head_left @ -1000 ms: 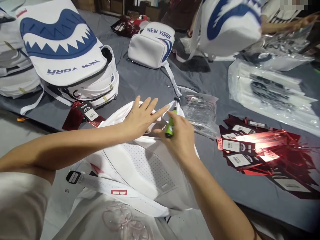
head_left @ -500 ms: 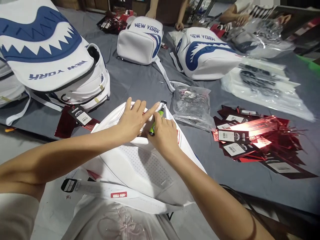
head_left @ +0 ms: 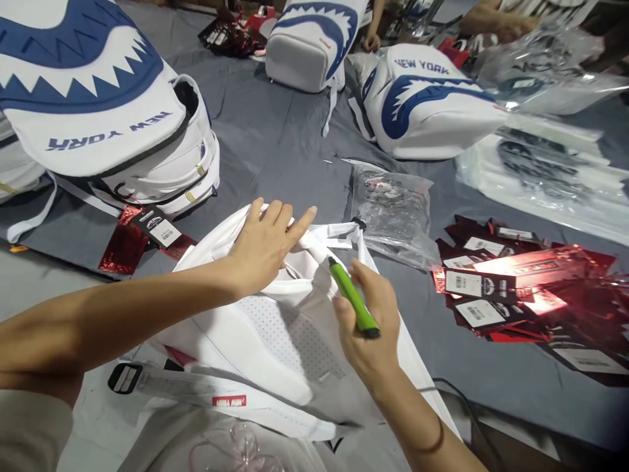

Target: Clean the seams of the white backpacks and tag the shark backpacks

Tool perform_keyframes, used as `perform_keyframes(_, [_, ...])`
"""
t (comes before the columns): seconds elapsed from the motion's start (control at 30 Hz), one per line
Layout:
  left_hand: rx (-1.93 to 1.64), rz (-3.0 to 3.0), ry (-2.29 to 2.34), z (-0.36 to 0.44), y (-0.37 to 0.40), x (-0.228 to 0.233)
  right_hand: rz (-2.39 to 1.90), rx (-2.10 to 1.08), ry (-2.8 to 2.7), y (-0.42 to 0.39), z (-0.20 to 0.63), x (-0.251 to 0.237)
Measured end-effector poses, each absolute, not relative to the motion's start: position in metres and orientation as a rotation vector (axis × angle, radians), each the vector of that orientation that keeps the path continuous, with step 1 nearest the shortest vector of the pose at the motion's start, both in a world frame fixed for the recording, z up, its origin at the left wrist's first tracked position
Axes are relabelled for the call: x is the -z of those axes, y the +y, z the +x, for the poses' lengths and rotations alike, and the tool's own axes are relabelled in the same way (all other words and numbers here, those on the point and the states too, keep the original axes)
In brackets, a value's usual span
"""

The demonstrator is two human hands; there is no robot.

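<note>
A white backpack (head_left: 289, 328) rests tilted at the near table edge, its mouth gathered toward the top and its perforated back panel facing me. My left hand (head_left: 263, 246) grips the backpack's upper rim, fingers over the fabric and index finger reaching right; its thumb is mostly hidden. To the right, over the bag, my right hand (head_left: 371, 321) is closed round a green pen-like tool (head_left: 351, 295) with a dark end. The tool's thin tip points up and left toward the white fabric. A strap with a black buckle (head_left: 125, 378) hangs at the bag's lower left.
White-and-blue backpacks stand at left (head_left: 88, 92), at back (head_left: 304, 52) and at back right (head_left: 427, 105). A clear plastic bag (head_left: 393, 203) lies ahead. Red foil packets with black tags (head_left: 511, 282) are heaped at right, beside plastic sleeves (head_left: 540, 170). Other people's hands (head_left: 511, 26) show far back.
My right hand has drawn back toward me and right, lifting the green tool away from the rim. My left hand stays on the rim. The back-centre backpack has shifted and turned.
</note>
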State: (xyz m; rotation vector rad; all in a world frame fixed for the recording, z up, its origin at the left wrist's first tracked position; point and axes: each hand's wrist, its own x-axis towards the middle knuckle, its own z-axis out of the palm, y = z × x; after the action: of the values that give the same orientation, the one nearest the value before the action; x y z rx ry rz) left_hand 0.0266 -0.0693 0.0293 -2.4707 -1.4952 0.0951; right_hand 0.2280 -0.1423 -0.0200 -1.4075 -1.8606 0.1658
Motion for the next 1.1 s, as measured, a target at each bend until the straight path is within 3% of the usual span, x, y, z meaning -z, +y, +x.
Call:
perform_keyframes(0.1, [-0.132, -2.462, -1.516, 0.028, -0.07, -0.03, -1.407, -0.31, -1.748, -0.146, 0.226, 0.002])
perform_keyframes(0.33, [-0.122, -2.444, -1.519, 0.03, -0.07, -0.031, -1.443, -1.037, -2.106, -0.11, 0.21, -0.041])
perform_keyframes(0.6, [-0.111, -2.464, -1.527, 0.031, -0.066, -0.027, -1.446, -0.538, -2.332, -0.125, 0.209, -0.024])
perform_keyframes(1.1, [-0.126, -2.655, -1.301, 0.032, -0.057, -0.025, -1.377, -0.498, -2.275, -0.13, 0.207, -0.017])
